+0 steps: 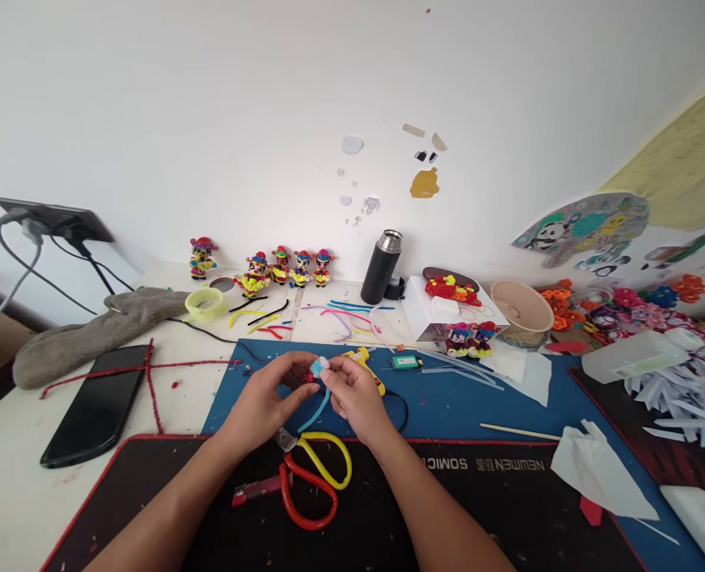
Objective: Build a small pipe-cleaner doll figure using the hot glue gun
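Note:
My left hand [277, 397] and my right hand [355, 395] meet over the blue mat, both closed around a small fuzzy pipe cleaner piece [316, 369] with red, light blue and pale pink parts. A light blue pipe cleaner tail [315, 411] hangs down from it between my hands. My fingers hide much of the piece. Just below lie scissors [309, 492] with one yellow and one red handle, their blades pointing toward my left wrist. A yellow glue gun [369, 369] lies behind my right hand, partly covered by it.
Several pipe cleaner figures [257, 274] stand along the wall beside loose coloured pipe cleaners [262, 319]. A black thermos [381, 266] stands open near a white box [415, 314]. At left lie a phone [98, 405] and red pipe cleaners [149, 389]; at right, a bowl [522, 310] and paper [599, 469].

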Action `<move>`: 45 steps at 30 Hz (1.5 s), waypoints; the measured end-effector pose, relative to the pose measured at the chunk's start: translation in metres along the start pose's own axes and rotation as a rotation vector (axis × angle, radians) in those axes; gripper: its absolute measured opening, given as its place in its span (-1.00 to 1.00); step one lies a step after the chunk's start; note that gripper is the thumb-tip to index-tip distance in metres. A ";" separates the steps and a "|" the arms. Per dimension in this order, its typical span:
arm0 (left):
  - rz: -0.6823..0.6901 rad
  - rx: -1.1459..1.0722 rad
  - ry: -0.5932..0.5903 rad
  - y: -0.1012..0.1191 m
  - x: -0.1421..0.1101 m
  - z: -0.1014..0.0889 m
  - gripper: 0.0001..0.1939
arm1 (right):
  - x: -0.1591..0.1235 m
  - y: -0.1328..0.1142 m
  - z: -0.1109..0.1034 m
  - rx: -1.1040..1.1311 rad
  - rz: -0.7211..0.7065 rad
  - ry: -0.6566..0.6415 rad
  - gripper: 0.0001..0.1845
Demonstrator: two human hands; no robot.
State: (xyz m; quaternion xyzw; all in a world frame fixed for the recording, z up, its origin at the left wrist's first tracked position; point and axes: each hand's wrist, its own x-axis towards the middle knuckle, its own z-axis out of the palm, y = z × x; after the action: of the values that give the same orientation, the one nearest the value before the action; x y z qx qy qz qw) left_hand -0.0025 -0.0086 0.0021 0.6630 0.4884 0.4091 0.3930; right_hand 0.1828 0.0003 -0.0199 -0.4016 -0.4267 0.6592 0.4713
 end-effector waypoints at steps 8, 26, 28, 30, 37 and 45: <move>-0.003 -0.005 0.014 0.002 0.001 0.002 -0.75 | -0.001 0.001 0.001 -0.013 0.006 -0.009 -0.48; -0.103 -0.095 0.130 -0.004 0.004 0.000 -0.73 | -0.003 0.008 0.000 -0.180 -0.025 -0.062 -0.50; -0.112 -0.102 0.135 -0.004 0.005 0.001 -0.73 | -0.003 0.005 0.000 -0.177 -0.026 -0.055 -0.50; -0.113 -0.091 0.141 -0.003 0.005 0.001 -0.74 | -0.003 0.002 0.001 -0.169 -0.030 -0.053 -0.50; -0.080 -0.001 0.163 -0.005 0.005 0.001 -0.77 | -0.004 0.001 0.001 -0.139 -0.018 -0.087 -0.53; -0.096 0.016 0.171 -0.004 0.006 0.001 -0.77 | -0.006 -0.002 0.002 -0.121 0.023 -0.108 -0.55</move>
State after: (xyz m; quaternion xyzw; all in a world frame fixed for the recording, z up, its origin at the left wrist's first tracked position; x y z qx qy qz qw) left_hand -0.0021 -0.0024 -0.0007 0.6045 0.5549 0.4410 0.3636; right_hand 0.1825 -0.0053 -0.0164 -0.3981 -0.4857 0.6585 0.4148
